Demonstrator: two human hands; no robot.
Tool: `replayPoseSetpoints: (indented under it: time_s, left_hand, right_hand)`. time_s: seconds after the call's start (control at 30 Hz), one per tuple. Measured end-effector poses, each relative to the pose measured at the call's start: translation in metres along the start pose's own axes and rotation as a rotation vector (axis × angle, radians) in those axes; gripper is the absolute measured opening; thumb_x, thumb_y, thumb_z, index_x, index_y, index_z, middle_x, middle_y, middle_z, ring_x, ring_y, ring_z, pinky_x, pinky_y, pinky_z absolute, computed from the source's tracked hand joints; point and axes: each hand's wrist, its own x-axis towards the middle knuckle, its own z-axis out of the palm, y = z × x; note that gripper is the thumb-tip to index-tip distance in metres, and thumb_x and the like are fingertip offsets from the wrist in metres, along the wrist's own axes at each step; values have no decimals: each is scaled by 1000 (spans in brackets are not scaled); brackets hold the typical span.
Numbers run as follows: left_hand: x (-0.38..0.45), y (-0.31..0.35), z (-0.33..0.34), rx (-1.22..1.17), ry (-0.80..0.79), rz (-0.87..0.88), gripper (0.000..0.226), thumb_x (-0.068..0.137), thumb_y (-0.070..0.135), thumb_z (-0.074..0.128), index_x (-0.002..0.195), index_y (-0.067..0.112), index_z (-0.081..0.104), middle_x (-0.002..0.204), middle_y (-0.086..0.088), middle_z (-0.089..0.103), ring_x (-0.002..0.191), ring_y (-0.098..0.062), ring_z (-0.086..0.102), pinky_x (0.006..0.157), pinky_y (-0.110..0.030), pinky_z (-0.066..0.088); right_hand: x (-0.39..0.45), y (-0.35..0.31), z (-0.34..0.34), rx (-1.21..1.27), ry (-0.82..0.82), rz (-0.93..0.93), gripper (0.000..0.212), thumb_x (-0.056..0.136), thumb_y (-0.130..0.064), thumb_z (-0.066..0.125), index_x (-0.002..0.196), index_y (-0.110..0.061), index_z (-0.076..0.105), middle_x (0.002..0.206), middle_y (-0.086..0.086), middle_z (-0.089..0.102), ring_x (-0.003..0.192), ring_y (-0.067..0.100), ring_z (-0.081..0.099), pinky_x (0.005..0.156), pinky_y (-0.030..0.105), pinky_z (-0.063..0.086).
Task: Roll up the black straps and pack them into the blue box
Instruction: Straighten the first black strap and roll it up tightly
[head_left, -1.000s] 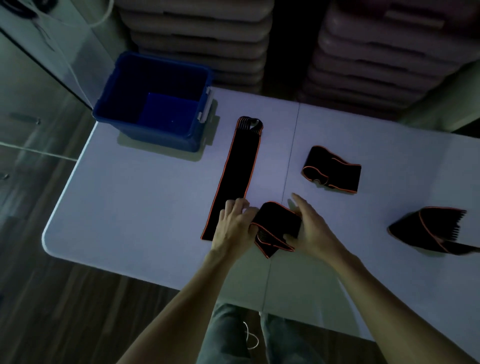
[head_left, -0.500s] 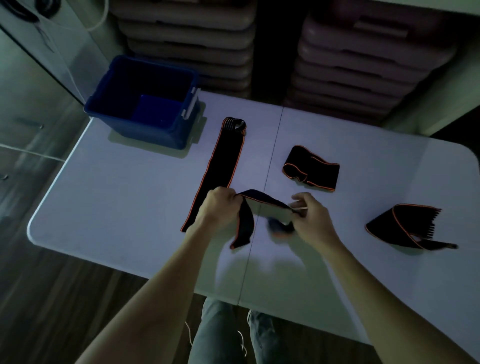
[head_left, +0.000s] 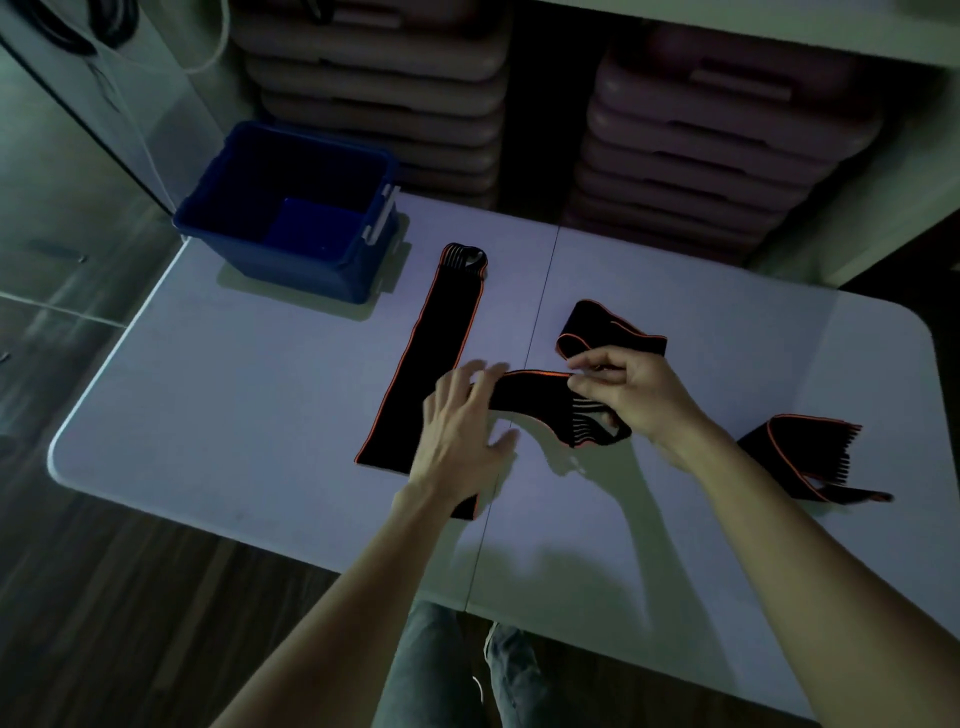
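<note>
A black strap with orange edging (head_left: 530, 392) stretches between my hands above the white table (head_left: 234, 415). My right hand (head_left: 631, 397) pinches its striped end. My left hand (head_left: 462, 431) lies over its other part, fingers spread, and the strap's tail hangs out below the wrist. A second long strap (head_left: 431, 353) lies flat and straight just left of my hands. A loosely folded strap (head_left: 608, 327) rests behind my right hand. Another crumpled strap (head_left: 800, 452) sits at the right. The blue box (head_left: 296, 208) stands at the far left corner with nothing in it.
Stacks of pale plastic bins (head_left: 701, 130) rise behind the table. A seam (head_left: 519, 374) runs down the table's middle. The table's near edge is close to my legs, with dark wood floor (head_left: 104, 597) to the left.
The bunched strap has been unfolded and pulled out between my hands. My right hand has shifted right with the striped end, and my left hand has opened over the strap.
</note>
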Motion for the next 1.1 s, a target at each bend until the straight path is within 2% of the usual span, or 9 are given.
replayPoseSetpoints:
  time_s: [0.1, 0.2, 0.37, 0.53, 0.67, 0.77, 0.87, 0.97, 1.1]
  left_hand:
    - [10, 22, 1, -118, 32, 33, 53, 77, 38, 72, 127, 26, 57, 131, 6, 54, 125, -17, 42, 101, -35, 30]
    - [20, 30, -7, -343, 48, -70, 14, 88, 28, 60, 96, 20, 67, 94, 2, 69, 94, -20, 62, 86, -39, 43]
    - [29, 36, -31, -1139, -84, -445, 37, 100, 12, 46, 66, 20, 58, 62, 6, 57, 62, -12, 54, 62, -27, 40]
    - [33, 48, -42, -1447, -252, -721, 25, 99, 13, 43, 83, 5, 60, 67, -8, 63, 53, -18, 59, 51, -25, 50]
    - [27, 45, -46, -1453, -547, -780, 35, 95, 27, 39, 63, 14, 46, 55, -1, 34, 44, -18, 34, 56, -31, 45]
    - [25, 40, -47, -1517, -672, -805, 48, 95, 52, 45, 67, 13, 52, 56, -3, 45, 47, -20, 43, 65, -36, 47]
    - [16, 30, -52, -1598, -570, -734, 66, 92, 60, 48, 103, -2, 69, 92, -19, 64, 82, -34, 61, 95, -51, 44]
    - [-1, 6, -53, -1595, -605, -646, 83, 88, 74, 40, 133, 7, 61, 125, -17, 64, 120, -35, 57, 113, -52, 36]
    - [-28, -27, -45, -825, -549, -503, 44, 86, 37, 73, 121, 10, 69, 111, 0, 74, 107, -19, 70, 103, -38, 50]
  right_hand:
    - [-3, -21, 0, 44, -95, -50, 15, 89, -19, 71, 104, -23, 73, 89, 0, 77, 68, 14, 65, 56, 23, 51]
    - [-4, -35, -2, 202, -79, -105, 18, 95, -15, 61, 109, -9, 70, 95, 10, 77, 86, 19, 73, 74, 26, 58]
    - [-3, -24, 0, 477, 51, 9, 26, 99, -12, 48, 118, -4, 64, 104, 12, 73, 87, 25, 67, 81, 37, 54]
    - [-19, -15, 30, 290, -130, 31, 31, 91, 5, 56, 106, -19, 68, 108, 6, 70, 104, 24, 65, 91, 39, 50]
    - [-17, -29, 40, 405, -87, -99, 26, 91, -7, 63, 115, -16, 65, 111, -2, 73, 110, 14, 65, 89, 31, 51]
    - [-12, -39, 43, 250, -19, -170, 7, 88, -15, 70, 95, -14, 69, 92, 1, 75, 94, 14, 70, 99, 39, 51]
    - [-2, -52, 46, 183, 71, -182, 3, 87, -15, 73, 86, -13, 70, 90, 14, 74, 87, 23, 73, 91, 46, 57]
    - [11, -65, 52, 156, 163, -220, 7, 84, -14, 75, 83, -10, 71, 84, 17, 72, 79, 26, 74, 82, 51, 59]
    - [31, -81, 63, 181, 230, -205, 11, 81, -13, 79, 82, -7, 70, 76, 13, 69, 76, 27, 75, 78, 49, 61]
